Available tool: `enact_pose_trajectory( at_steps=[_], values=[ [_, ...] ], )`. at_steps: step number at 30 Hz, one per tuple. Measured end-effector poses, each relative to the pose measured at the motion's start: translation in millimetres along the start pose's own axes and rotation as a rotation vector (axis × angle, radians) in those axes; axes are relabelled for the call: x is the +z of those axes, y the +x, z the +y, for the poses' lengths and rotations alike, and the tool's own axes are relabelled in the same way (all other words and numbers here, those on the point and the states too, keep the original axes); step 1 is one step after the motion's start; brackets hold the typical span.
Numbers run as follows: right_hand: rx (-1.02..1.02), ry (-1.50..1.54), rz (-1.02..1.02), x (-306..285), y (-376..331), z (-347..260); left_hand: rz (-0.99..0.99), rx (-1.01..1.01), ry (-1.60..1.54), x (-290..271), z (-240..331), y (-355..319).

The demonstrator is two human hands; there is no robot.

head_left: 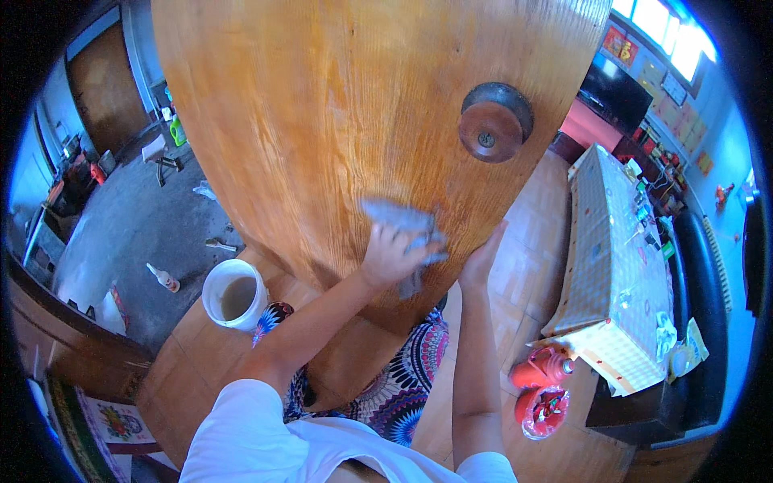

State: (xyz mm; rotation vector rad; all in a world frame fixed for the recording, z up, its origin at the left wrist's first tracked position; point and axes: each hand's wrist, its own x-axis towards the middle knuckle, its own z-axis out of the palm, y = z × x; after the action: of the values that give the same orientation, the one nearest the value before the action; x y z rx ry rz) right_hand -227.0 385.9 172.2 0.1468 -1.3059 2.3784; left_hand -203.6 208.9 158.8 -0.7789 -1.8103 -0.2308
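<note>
Wiping a varnished wooden door with a damp-looking cloth

The left hand (389, 256) presses a crumpled grey cloth (405, 227) flat against the glossy, grained door (338, 105), fingers closed over it; the right hand (481, 259) lies open along the door's edge, seemingly steadying it. Beyond: round dark knob (494, 121), white bucket (234, 295) of murky water on the tiled floor.

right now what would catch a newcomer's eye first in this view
The big varnished wooden door fills the upper middle, with a round dark knob on its right side. Against its lower part the left hand presses a grey cloth, while the right hand rests flat on the door's edge. A white bucket of murky water stands on the floor at lower left.
</note>
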Motion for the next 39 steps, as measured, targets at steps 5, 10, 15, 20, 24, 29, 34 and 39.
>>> enact_pose_trajectory(
  at_steps=[5,10,15,20,24,29,34,39],
  values=[
    [-0.017,-0.006,-0.055,-23.9,23.1,13.2,-0.07,0.048,-0.157,-4.6,-5.6,1.4],
    [-0.019,0.072,-0.076,-32.5,24.8,15.6,0.223,-0.238,-0.149,-43.5,-33.9,147.7],
    [0.009,0.047,0.021,-10.3,15.0,4.9,0.2,-0.218,-0.11,-26.1,-22.6,124.9],
    [-0.023,0.019,-0.074,-17.9,29.8,8.6,-0.032,0.073,-0.107,-11.9,-19.7,39.2],
    [-0.004,0.035,-0.08,-25.5,32.6,19.0,-0.06,0.08,-0.112,-23.1,-34.4,58.6],
    [-0.069,-0.003,-0.029,-22.7,27.0,12.9,0.29,-0.254,-0.036,-56.3,-70.9,182.0],
    [-0.084,0.044,-0.009,-21.0,27.2,9.2,0.27,-0.278,-0.055,-38.8,-43.8,165.6],
    [-0.05,0.039,-0.097,-18.7,25.3,10.1,-0.038,0.091,-0.044,-2.5,-18.1,25.5]
  ],
)
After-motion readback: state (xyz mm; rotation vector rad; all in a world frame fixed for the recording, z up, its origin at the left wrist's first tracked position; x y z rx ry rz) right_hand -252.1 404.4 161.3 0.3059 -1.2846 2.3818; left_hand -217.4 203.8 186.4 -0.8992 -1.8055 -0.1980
